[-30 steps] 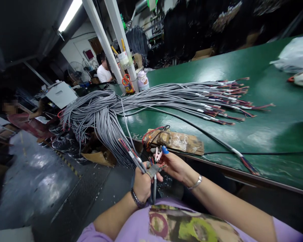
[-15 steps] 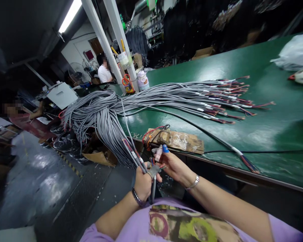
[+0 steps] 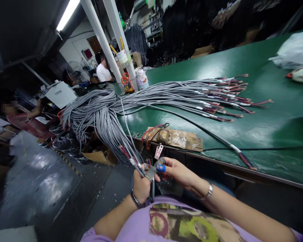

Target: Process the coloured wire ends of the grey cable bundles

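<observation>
My left hand (image 3: 142, 183) is closed around several grey cables (image 3: 138, 167), whose white-wrapped ends show thin coloured wires. Another grey cable (image 3: 153, 191) passes down below its thumb. Coloured wires (image 3: 148, 163) with bare tips stick up between the hands. My right hand (image 3: 175, 171) meets the left thumb, its finger and thumb pinched at the wires there; the exact tips are hidden. Grey wraps cover some fingertips, and a blue one is on the right hand. Just above stands a small pink-and-white piece (image 3: 159, 151) at the table edge.
A large bundle of grey cables (image 3: 98, 104) lies over the green table (image 3: 275, 134) and hangs off its left end. A wooden block (image 3: 184, 140) with red and black leads sits at the edge. Below are a cardboard box (image 3: 98, 156) and the floor. Two people sit further left.
My right hand has moved down and left from beside the pink-and-white piece, closing its fingers at the wires by my left thumb. My left hand keeps its hold on the cables.
</observation>
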Demonstrator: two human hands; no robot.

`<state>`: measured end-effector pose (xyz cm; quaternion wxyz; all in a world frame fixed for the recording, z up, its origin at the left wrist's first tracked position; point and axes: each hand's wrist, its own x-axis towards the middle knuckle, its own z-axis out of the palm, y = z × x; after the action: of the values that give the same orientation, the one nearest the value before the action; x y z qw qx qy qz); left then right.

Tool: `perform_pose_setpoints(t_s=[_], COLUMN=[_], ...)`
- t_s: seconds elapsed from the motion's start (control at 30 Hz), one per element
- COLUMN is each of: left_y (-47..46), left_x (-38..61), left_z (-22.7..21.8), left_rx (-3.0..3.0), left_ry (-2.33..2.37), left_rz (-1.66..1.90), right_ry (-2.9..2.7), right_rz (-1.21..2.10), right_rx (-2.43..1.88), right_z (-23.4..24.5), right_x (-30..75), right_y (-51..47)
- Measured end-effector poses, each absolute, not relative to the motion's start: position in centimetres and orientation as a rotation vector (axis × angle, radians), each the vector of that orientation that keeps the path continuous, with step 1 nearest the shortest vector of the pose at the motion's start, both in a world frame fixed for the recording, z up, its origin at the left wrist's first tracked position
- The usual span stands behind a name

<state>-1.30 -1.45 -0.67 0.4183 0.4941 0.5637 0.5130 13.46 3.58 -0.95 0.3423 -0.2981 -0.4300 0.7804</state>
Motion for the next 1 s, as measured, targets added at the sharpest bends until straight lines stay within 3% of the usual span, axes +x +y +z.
perform_pose_setpoints(t_s=[0.27, 0.4, 0.63, 1.0], left_y=[-1.3, -1.5, -1.5, -1.7], left_x=[-1.9, -2.4, -2.2, -2.1], left_z=[0.0, -0.1, -0.6, -0.7], left_rx=[1.229, 1.287, 1.111, 1.346], left_ry=[1.339, 1.267, 1.283, 1.34], left_rz=[1.125, 0.983, 1.182, 1.134], right_ry=[-1.371, -1.302, -0.826, -1.225], right_rz=[1.687, 1.733, 2.037, 1.951], right_rx=[-0.685, -0.779, -0.804, -0.832], right_z=[-0.5, -1.3, -1.9, -0.4], right_x=[13.5, 12.9, 12.9, 12.2], right_y=[3.2, 3.0, 3.1, 2.8])
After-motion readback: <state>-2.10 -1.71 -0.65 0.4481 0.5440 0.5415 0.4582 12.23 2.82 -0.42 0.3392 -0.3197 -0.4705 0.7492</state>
